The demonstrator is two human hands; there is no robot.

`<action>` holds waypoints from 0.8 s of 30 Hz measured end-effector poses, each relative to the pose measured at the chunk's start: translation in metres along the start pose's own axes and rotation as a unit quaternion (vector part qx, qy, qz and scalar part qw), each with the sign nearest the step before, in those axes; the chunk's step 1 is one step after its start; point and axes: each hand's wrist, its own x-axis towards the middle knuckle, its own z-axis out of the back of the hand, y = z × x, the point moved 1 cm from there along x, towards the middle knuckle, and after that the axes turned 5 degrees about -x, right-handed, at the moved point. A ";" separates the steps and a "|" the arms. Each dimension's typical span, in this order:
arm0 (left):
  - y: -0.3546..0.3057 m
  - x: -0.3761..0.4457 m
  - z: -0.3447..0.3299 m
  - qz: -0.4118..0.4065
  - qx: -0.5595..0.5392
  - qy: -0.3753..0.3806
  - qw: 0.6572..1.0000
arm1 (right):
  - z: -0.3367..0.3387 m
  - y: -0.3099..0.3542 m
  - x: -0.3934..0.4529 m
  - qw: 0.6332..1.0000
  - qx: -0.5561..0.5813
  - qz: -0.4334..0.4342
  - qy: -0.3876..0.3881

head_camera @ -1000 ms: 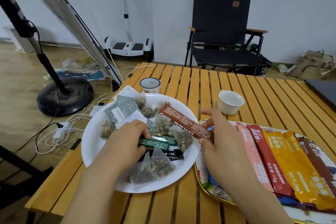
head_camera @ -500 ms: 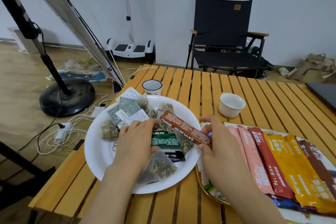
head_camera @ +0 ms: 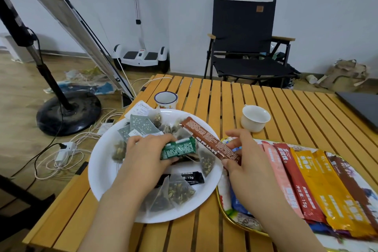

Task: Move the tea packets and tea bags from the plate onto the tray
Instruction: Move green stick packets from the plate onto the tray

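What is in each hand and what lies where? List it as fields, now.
left hand: grips green packet, over the plate
right hand: pinches brown packet, slanted from plate toward tray
plate: tea bags, black packet, grey packets
tray: pink, red, yellow and brown packets side by side
table: two cups

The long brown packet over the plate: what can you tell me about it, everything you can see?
The brown packet is a long, narrow stick sachet, glossy like foil, printed with small pale text too fine to read. It looks sealed and flat. It lies slantwise, its far end over the white plate, its near end pinched in the right hand at the tray edge. The left hand holds a green packet beside it.
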 end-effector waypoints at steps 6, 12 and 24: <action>0.000 0.002 0.014 0.000 -0.169 -0.051 0.984 | 0.004 0.002 0.002 0.998 0.060 -0.028 0.008; -0.014 -0.001 0.034 0.039 -0.330 -0.118 0.936 | 0.002 0.003 0.001 0.993 0.105 -0.052 0.029; -0.030 -0.001 0.042 0.260 -0.740 -0.085 0.615 | 0.004 0.011 -0.002 0.969 0.205 -0.110 0.088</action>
